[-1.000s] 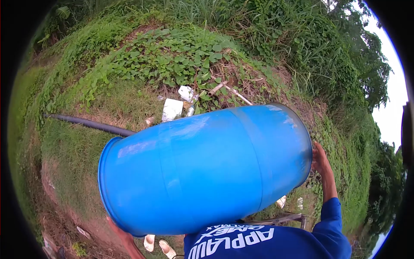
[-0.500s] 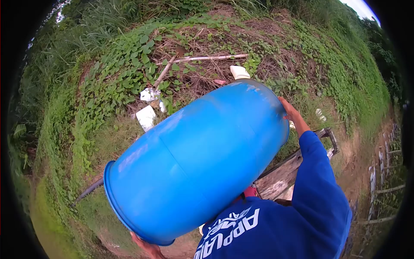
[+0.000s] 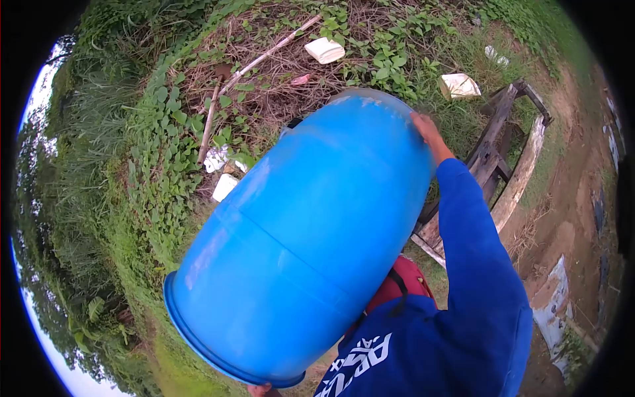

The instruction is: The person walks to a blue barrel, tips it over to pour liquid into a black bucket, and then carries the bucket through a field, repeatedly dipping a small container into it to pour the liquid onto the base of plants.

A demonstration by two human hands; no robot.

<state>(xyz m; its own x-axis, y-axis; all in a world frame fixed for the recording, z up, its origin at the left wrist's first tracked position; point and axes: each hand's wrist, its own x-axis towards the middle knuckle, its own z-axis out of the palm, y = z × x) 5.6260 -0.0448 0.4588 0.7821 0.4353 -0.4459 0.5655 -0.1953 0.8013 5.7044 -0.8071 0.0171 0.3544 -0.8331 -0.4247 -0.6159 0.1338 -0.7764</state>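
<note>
A large blue plastic barrel fills the middle of the head view, tilted with its top end up and to the right. My right hand presses round the barrel's upper right edge, with the fingers partly hidden behind it. Down at the lower rim, my left hand grips from below, and only part of it shows. The barrel is in front of my body and covers much of the ground behind it. A dark blue sleeve covers my right arm.
A weathered wooden frame stands to the right on the grass. White containers and a pale stick lie among vines and dry stems. A muddy path runs along the right, and a red object shows below the barrel.
The view has swung, and the barrel stands steeper, its lower end nearer the bottom. More of the wooden frame has come into sight at right. Both hands stay on the barrel.
</note>
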